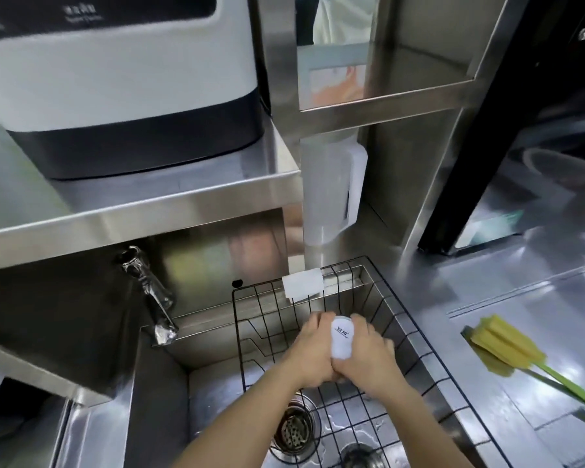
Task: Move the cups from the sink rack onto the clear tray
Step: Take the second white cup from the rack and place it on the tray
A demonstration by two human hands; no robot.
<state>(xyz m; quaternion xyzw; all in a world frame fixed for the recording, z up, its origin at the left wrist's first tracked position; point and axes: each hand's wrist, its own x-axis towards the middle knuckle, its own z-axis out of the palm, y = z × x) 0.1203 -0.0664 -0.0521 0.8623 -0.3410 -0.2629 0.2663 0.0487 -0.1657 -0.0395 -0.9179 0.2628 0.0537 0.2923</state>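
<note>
Stainless steel surface [487,275] surrounds the sink, where both hands, left hand [313,349] and right hand [368,356], close their fingers around 1 white cup [341,337] above the black wire rack [419,339]. Lift straight up, keeping the grip even; no clear tray is visible.

You are standing in a commercial kitchen or drinks bar: everything around the steel sink [169,417] is stainless steel, from the worktop [507,298] to its right to the shelf [142,211] above it, which carries a white appliance [122,82]. A yellow sponge brush [504,346] lies on that worktop.
</note>
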